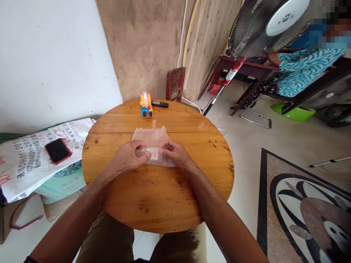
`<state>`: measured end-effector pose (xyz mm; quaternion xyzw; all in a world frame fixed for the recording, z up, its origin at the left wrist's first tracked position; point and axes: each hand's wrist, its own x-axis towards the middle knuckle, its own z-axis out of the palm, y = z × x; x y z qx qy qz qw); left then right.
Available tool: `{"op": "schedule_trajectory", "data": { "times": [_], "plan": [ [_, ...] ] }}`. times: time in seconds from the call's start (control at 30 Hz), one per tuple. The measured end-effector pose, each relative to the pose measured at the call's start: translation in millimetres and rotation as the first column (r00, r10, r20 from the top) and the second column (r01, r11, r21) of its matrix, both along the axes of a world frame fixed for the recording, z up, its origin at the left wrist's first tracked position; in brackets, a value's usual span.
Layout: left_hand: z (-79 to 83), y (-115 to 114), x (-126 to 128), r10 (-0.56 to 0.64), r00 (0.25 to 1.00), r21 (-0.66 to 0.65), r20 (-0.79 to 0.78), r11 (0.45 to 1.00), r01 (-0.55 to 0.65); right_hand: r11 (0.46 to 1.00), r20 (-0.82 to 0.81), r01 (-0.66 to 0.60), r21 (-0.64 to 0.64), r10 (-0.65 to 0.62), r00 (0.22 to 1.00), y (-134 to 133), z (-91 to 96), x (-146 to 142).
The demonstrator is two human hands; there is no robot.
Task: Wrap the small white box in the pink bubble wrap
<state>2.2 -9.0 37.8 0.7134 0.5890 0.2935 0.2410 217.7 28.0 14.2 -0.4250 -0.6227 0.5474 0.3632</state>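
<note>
A sheet of clear bubble wrap lies on the round wooden table, its near edge folded over something I cannot make out. My left hand pinches the near left part of the wrap, fingers curled. My right hand pinches the near right part in the same way. Both hands rest on the tabletop, close together. Beyond the wrap stands an orange tape dispenser with a black remote beside it.
To the left, a printed white sack carries a black phone in a red case. A red chair stands behind the table. A standing fan and a seated person are at the back right.
</note>
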Motion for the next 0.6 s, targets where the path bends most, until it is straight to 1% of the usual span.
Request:
{"op": "schedule_trajectory", "data": {
  "times": [0.07,0.13,0.23,0.33,0.43,0.6],
  "plan": [
    [-0.1,2,-1,0.001,0.999,-0.025,0.051,1.000,0.001,1.000,-0.026,0.016,-0.021,-0.017,1.000,-1,2.8,1],
    [-1.9,5,0,-0.011,0.989,-0.046,0.149,0.999,0.018,0.999,-0.044,0.021,-0.031,-0.022,0.999,-2,4.9,0],
    [-6.3,7,3,-0.034,0.948,-0.064,0.317,0.996,0.057,1.000,-0.078,0.022,-0.013,-0.023,0.997,-2,5.6,-1],
    [-9.7,8,6,-0.029,0.903,-0.124,0.429,0.988,0.090,1.000,-0.073,0.028,-0.012,-0.029,0.997,-2,4.8,-2],
    [-11.9,8,7,-0.014,0.879,-0.142,0.476,0.985,0.092,1.000,-0.062,0.023,-0.020,-0.025,0.998,-2,4.1,-1],
    [-16.1,7,7,0.006,0.865,-0.145,0.502,0.986,0.078,0.999,-0.019,0.031,-0.014,-0.031,0.999,-2,4.4,1]
  ]
}}
